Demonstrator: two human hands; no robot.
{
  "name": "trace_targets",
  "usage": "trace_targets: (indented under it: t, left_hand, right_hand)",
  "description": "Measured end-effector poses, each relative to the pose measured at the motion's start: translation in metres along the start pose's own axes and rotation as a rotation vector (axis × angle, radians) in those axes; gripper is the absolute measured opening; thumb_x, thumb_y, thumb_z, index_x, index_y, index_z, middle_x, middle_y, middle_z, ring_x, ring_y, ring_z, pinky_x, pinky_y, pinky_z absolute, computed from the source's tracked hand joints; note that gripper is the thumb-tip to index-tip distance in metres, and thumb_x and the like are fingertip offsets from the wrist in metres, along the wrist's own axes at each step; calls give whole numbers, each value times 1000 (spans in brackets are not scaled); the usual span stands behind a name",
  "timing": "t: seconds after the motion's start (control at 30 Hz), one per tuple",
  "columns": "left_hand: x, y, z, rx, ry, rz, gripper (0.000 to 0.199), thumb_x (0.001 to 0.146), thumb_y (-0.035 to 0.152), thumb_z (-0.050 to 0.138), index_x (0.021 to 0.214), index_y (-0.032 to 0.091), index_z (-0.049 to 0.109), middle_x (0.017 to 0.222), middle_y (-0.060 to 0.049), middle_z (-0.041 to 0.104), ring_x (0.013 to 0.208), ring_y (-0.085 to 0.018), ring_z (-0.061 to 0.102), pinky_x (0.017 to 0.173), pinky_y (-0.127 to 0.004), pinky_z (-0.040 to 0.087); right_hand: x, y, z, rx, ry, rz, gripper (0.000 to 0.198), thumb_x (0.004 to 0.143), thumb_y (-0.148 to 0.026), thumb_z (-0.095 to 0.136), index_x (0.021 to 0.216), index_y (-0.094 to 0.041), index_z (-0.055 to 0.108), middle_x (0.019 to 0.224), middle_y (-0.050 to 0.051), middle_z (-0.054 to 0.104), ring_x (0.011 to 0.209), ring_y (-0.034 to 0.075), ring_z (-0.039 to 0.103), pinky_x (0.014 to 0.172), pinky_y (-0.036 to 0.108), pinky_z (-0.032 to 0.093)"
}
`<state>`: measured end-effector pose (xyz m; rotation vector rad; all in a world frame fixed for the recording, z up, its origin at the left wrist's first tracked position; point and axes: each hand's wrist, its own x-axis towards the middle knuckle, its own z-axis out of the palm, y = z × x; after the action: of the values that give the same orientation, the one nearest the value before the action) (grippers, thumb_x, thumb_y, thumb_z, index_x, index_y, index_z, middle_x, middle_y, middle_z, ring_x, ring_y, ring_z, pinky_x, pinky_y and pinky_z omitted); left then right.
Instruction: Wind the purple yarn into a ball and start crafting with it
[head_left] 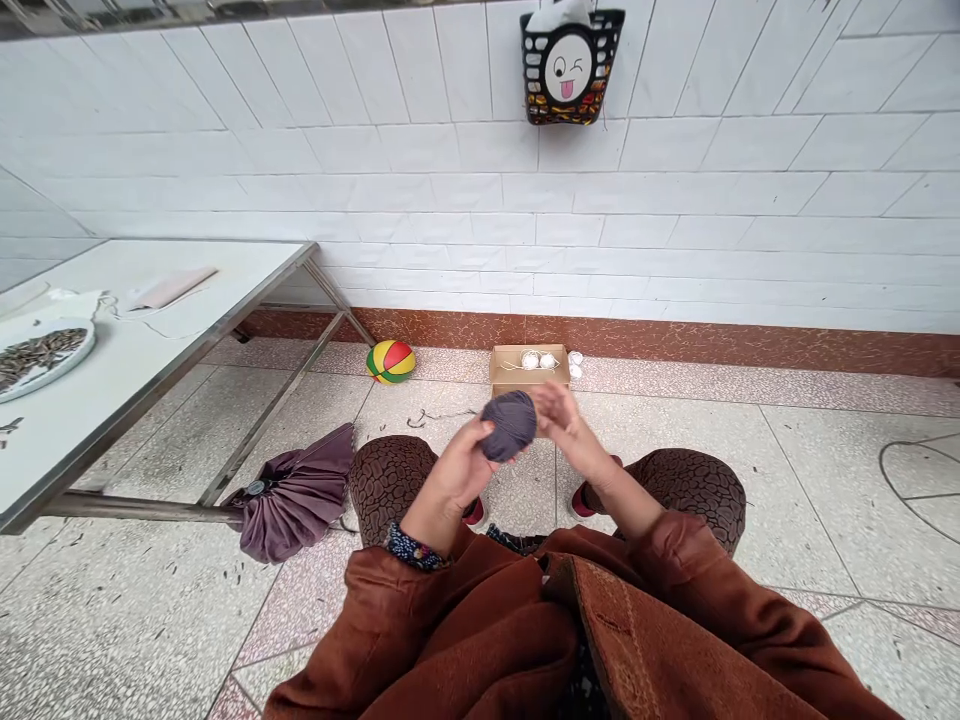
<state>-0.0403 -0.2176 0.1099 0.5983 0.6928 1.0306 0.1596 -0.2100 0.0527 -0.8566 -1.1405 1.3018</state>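
- L. hand (466, 458): thumb and fingers are closing round a dark grey yarn ball (508, 426), gripping it from its lower L. side.
- R. hand (568, 428): hovering just beside the ball's R. side, fingers half curled, part open, blurred; can't tell if they're touching the ball or pinching a strand.
- Yarn ball: being held up above the floor (795, 460), betw. the wearer's knees; appearing just this side of the box. Loose dark strand (442, 415) is trailing off to its L.
- Cardboard box (504, 375): sitting open near the floor's far edge, by the brown skirting (675, 342); holding two white balls (538, 360), side by side. Small white pcs. (575, 364) are lying against or just beside its R. edge.
- Multicol. ball (391, 361): resting near the floor's far edge, by the desk's far R. leg.
- Purple umbrella (292, 500): lying folded below the desk's R. edge, by the lower rail.
- Desk (150, 370): carrying a white tray (56, 377) of dark seeds (37, 355) on its L. part; pink flat item (176, 288) is lying toward the far edge.
- Blk. basket (533, 85), winking-face badge on front: hanging on tiled wall.
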Motion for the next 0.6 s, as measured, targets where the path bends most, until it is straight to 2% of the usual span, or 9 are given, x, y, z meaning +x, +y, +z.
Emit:
trace_targets:
  t: [0.03, 0.1, 0.17, 0.2, 0.27, 0.33, 0.4, 0.5, 0.6]
  left_hand:
    - [0, -5, 3, 10, -35, -38, 28, 73, 29, 72, 97, 15, 69, 83, -7, 71, 74, -22, 66, 65, -35, 53]
    - [-1, -7, 3, -6, -25, -40, 24, 76, 29, 71, 94, 14, 70, 84, -7, 71, 70, -19, 65, 61, -31, 51]
    - [-2, -3, -3, -26, 31, -8, 21, 76, 27, 72, 93, 14, 69, 86, -7, 71, 72, -18, 65, 61, -29, 51]
    - [-2, 0, -6, -21, 57, 9, 21, 75, 26, 73, 93, 15, 69, 88, -7, 71, 74, -18, 65, 63, -28, 52]
    - [0, 2, -12, 54, 95, 59, 25, 73, 24, 74, 97, 16, 70, 93, -6, 71, 81, -18, 64, 71, -28, 53]
    - [0, 0, -13, 236, 123, 144, 32, 71, 21, 75, 103, 18, 71, 100, -5, 71, 91, -20, 64, 83, -31, 51]
    - [-1, -3, -11, 450, 107, 205, 45, 66, 16, 78, 110, 19, 71, 107, -6, 70, 104, -24, 62, 95, -35, 47]
    - [-9, -6, -6, 573, -79, 139, 64, 59, 12, 80, 121, 22, 69, 116, -8, 69, 120, -32, 57, 106, -42, 41]
    - [-16, -6, -2, 354, -269, 31, 65, 63, 18, 77, 127, 25, 66, 123, -9, 67, 128, -33, 54, 108, -45, 41]
  right_hand:
    - [-2, -2, 11, -25, -94, -2, 54, 83, -28, 78, 132, -28, 55, 118, 5, 64, 109, 17, 62, 97, 33, 52]
    - [-11, -3, 21, -64, -203, 36, 36, 90, -39, 71, 122, -25, 59, 94, 1, 64, 80, 14, 61, 78, 28, 53]
    - [-23, -4, 19, -101, -289, 134, 29, 98, -48, 57, 113, -23, 61, 71, -5, 53, 56, 11, 47, 58, 24, 46]
    - [-28, -7, 16, -143, -326, 169, 30, 101, -49, 51, 110, -23, 62, 65, -6, 48, 51, 10, 41, 54, 23, 41]
    - [-36, -17, 12, -305, -371, 117, 32, 103, -48, 46, 105, -22, 65, 65, -5, 50, 55, 11, 44, 57, 24, 40]
    - [-36, -33, 12, -505, -422, -41, 30, 104, -44, 47, 103, -23, 69, 80, 1, 63, 70, 14, 55, 69, 28, 44]
    - [-27, -48, 15, -657, -456, -188, 28, 103, -42, 49, 101, -24, 70, 92, 4, 68, 83, 18, 60, 78, 31, 45]
    - [-8, -57, 16, -739, -364, -286, 28, 102, -42, 50, 94, -24, 69, 89, 5, 66, 84, 19, 60, 78, 31, 44]
    - [1, -45, 11, -702, -256, -257, 32, 103, -43, 47, 86, -23, 65, 81, 3, 64, 79, 19, 58, 74, 30, 43]
